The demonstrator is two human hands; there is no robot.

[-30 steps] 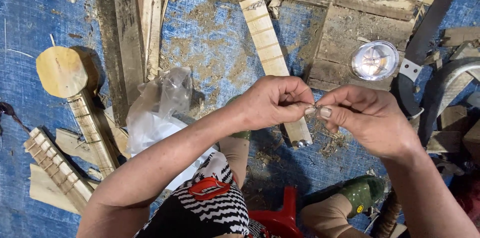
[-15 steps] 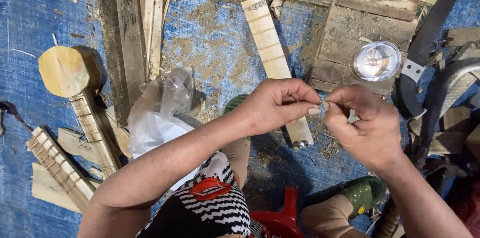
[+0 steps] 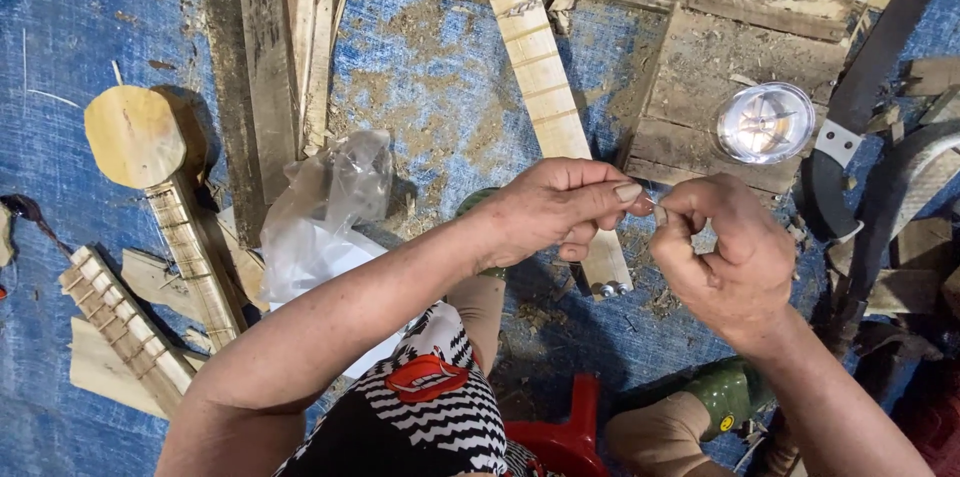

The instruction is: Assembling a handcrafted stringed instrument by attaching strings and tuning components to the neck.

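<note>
My left hand (image 3: 556,209) and my right hand (image 3: 728,255) meet fingertip to fingertip above a small wooden instrument neck (image 3: 548,97). Both pinch a tiny thin metal piece (image 3: 651,203) between thumb and forefinger; it is too small to make out. The neck has a rounded body at the top and small metal pegs (image 3: 609,289) at its near end, right below my left hand. It lies on a blue sheet (image 3: 440,77) dusted with sawdust.
Two more small wooden instruments (image 3: 165,197) (image 3: 125,322) lie at the left. A crumpled clear plastic bag (image 3: 320,212) sits left of my forearm. A clear round cup (image 3: 765,123) stands at the right on worn planks (image 3: 720,47). A red stool (image 3: 560,437) is below.
My right hand has turned and curled more, and the pinch point has shifted slightly to the right. My left hand stays over the neck's near end.
</note>
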